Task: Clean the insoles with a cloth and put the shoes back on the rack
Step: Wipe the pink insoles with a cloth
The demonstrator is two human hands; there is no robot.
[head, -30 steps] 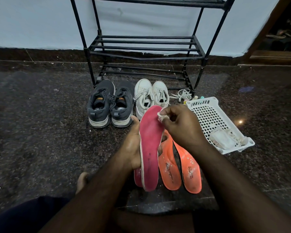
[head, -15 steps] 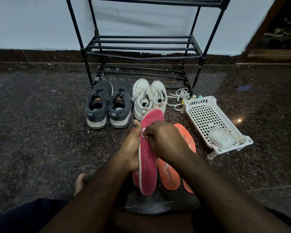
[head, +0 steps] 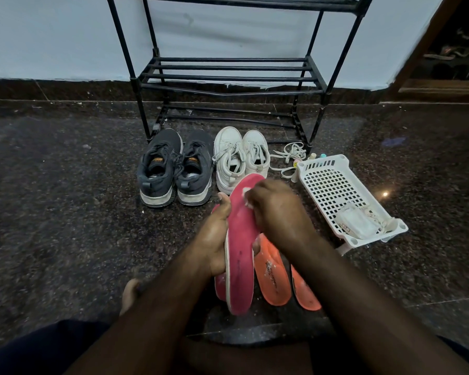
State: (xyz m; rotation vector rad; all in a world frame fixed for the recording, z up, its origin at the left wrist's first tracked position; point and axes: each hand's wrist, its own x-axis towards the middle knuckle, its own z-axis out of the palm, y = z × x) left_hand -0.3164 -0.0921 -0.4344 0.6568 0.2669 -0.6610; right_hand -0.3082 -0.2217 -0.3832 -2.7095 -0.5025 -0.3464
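Note:
My left hand grips a pink insole by its edge, holding it upright in front of me. My right hand pinches a small white cloth and presses it against the insole's upper part. A second pink insole peeks out behind the first. Two orange insoles lie on the floor under my right wrist. A dark grey pair of shoes and a white pair of shoes stand in front of the black shoe rack.
A white perforated plastic basket lies at the right, with a white packet in it. Loose white laces and small bottles sit beside the rack's right leg. My bare foot rests on the dark granite floor.
My right hand with the cloth slid down the pink insole from its tip and has come back up near the top. The left hand keeps its hold on the insole.

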